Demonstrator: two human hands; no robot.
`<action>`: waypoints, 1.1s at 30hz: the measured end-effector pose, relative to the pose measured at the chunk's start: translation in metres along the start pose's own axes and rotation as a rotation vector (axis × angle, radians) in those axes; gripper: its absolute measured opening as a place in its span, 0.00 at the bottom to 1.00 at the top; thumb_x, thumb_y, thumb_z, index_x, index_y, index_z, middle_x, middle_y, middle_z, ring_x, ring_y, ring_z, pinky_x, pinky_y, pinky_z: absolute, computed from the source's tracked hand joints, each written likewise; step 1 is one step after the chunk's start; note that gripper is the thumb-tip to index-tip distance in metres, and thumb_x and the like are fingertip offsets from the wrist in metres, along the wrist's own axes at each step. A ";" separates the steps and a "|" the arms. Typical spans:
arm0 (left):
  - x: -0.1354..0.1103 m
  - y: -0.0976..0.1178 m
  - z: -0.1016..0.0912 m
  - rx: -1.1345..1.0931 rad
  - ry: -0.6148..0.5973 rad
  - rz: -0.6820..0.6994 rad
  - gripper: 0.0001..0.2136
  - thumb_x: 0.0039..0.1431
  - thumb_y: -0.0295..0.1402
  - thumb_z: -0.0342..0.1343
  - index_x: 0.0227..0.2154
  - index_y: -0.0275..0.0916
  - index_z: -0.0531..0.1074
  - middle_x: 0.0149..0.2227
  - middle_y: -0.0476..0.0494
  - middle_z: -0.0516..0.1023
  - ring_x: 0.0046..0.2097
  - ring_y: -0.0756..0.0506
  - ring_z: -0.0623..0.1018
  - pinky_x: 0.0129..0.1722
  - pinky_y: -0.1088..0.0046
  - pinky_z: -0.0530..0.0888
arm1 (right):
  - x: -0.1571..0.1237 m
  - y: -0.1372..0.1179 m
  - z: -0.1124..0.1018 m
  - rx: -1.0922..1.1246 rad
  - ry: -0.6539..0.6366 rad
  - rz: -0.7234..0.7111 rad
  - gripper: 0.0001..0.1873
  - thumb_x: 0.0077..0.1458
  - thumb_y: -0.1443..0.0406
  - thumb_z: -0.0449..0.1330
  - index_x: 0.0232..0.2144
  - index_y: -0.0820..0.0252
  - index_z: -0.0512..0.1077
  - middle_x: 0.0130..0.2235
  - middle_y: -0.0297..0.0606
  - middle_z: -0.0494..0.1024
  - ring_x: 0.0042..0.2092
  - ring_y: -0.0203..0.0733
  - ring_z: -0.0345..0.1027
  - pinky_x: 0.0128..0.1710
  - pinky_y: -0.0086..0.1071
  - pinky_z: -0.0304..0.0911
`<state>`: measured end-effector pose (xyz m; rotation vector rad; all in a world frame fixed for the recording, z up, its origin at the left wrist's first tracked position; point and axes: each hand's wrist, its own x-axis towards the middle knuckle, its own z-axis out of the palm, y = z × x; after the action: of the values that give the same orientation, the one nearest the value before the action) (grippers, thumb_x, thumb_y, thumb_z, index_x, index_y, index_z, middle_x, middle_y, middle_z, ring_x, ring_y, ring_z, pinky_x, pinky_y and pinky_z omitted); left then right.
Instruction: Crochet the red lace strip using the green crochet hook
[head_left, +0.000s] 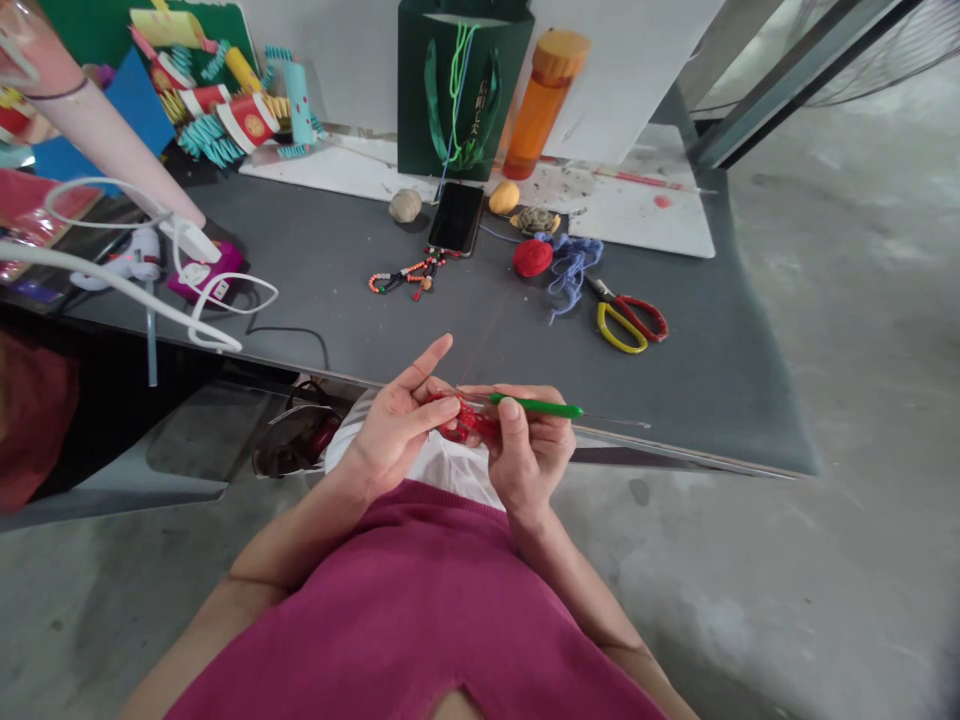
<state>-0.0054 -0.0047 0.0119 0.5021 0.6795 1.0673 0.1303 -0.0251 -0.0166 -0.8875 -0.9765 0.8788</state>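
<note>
Between thumb and fingers, my left hand [397, 425] pinches a small red crochet piece [465, 424], its index finger stretched out. My right hand [531, 450] is closed round a crochet hook with a green handle [540, 407], the hook's tip at the red piece near my left fingertips. Part of the red piece lies against my right fingers. A thin red strand runs up over the table toward a red yarn ball [532, 258]. Beside that ball lies a loose tangle of blue yarn [574, 268].
Scissors with red and yellow handles [631, 318] lie to the right. A phone [457, 218] with a beaded strap, a beige ball [406, 206] and a yellow ball [504, 197] sit farther back, before a green paper bag [461, 100] and an orange bottle [544, 105]. White cables [202, 300] cross the left side.
</note>
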 end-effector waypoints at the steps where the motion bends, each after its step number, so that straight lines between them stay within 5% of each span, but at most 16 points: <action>1: 0.000 0.000 -0.001 -0.003 0.000 0.005 0.32 0.48 0.27 0.77 0.58 0.44 0.80 0.27 0.58 0.76 0.29 0.55 0.74 0.36 0.78 0.73 | 0.001 -0.001 0.000 -0.001 0.014 -0.001 0.02 0.67 0.59 0.65 0.40 0.46 0.78 0.33 0.28 0.89 0.23 0.37 0.79 0.21 0.29 0.74; 12: -0.002 0.001 -0.001 0.036 -0.059 -0.004 0.23 0.46 0.29 0.79 0.48 0.48 0.87 0.31 0.52 0.81 0.31 0.53 0.77 0.37 0.76 0.76 | 0.008 0.002 -0.002 0.155 -0.059 0.177 0.07 0.67 0.53 0.63 0.38 0.44 0.75 0.25 0.25 0.84 0.22 0.41 0.78 0.25 0.35 0.79; 19: -0.002 -0.006 -0.004 0.134 -0.063 0.119 0.23 0.51 0.38 0.77 0.52 0.47 0.85 0.34 0.50 0.82 0.31 0.51 0.77 0.34 0.73 0.77 | 0.001 0.002 0.006 0.152 -0.068 0.148 0.06 0.66 0.56 0.66 0.39 0.48 0.78 0.32 0.28 0.88 0.19 0.35 0.74 0.14 0.26 0.67; 22: 0.001 -0.010 -0.006 0.122 -0.039 0.154 0.23 0.52 0.35 0.77 0.52 0.48 0.84 0.34 0.51 0.82 0.32 0.52 0.78 0.34 0.74 0.76 | 0.001 0.002 0.003 0.020 -0.073 0.048 0.05 0.67 0.57 0.64 0.40 0.48 0.78 0.35 0.31 0.89 0.21 0.36 0.76 0.14 0.27 0.67; 28: 0.002 -0.011 -0.005 0.050 0.007 0.085 0.35 0.51 0.29 0.77 0.63 0.43 0.76 0.29 0.57 0.78 0.32 0.54 0.77 0.38 0.77 0.75 | 0.004 0.009 -0.008 -0.395 -0.165 -0.491 0.10 0.65 0.67 0.66 0.46 0.47 0.82 0.45 0.37 0.90 0.43 0.45 0.87 0.39 0.39 0.83; 33: 0.003 -0.008 -0.009 -0.023 -0.005 -0.044 0.33 0.50 0.29 0.77 0.61 0.40 0.77 0.29 0.56 0.78 0.34 0.54 0.77 0.43 0.75 0.74 | 0.001 0.014 -0.002 -0.229 -0.042 -0.300 0.06 0.65 0.64 0.67 0.41 0.47 0.83 0.38 0.33 0.90 0.36 0.42 0.85 0.36 0.36 0.81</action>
<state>-0.0062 -0.0046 -0.0009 0.4675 0.6703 1.0309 0.1298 -0.0194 -0.0302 -0.8885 -1.2279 0.5392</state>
